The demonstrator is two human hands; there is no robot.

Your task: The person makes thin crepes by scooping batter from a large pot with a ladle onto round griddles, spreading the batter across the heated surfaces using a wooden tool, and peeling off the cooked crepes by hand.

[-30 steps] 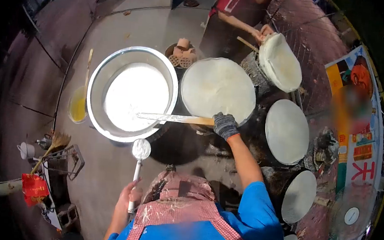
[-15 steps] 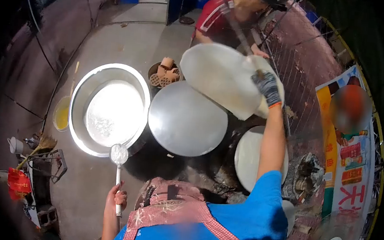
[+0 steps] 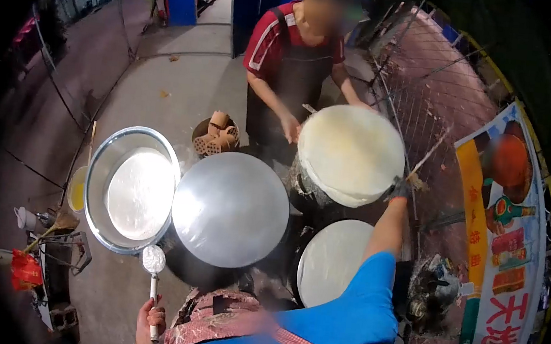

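My left hand [image 3: 154,315] is closed round the handle of a ladle [image 3: 154,260], whose bowl holds white batter beside the metal basin [image 3: 89,201]. White batter [image 3: 139,193] lies in the basin. At the right edge of a stack of round, pale flatbreads [image 3: 352,152] is my gloved right hand [image 3: 399,189], its fingers bent and partly hidden. A thin stick [image 3: 429,153] slants up just beyond that hand; whether I hold it is unclear. A bare round griddle [image 3: 231,209] stands right of the basin. Another griddle carries a pale flatbread [image 3: 333,262].
Across the stack, a co-worker in a red shirt [image 3: 270,47] has both hands near its edge. Perforated clay cylinders [image 3: 218,137] sit in a bowl behind the bare griddle. A printed banner [image 3: 505,244] hangs at right; a yellow-filled container [image 3: 77,189] stands left of the basin.
The flatbread has been lifted off the middle griddle and now lies on the stack. My right hand moved from the griddle to the stack's edge. The co-worker leans in closer.
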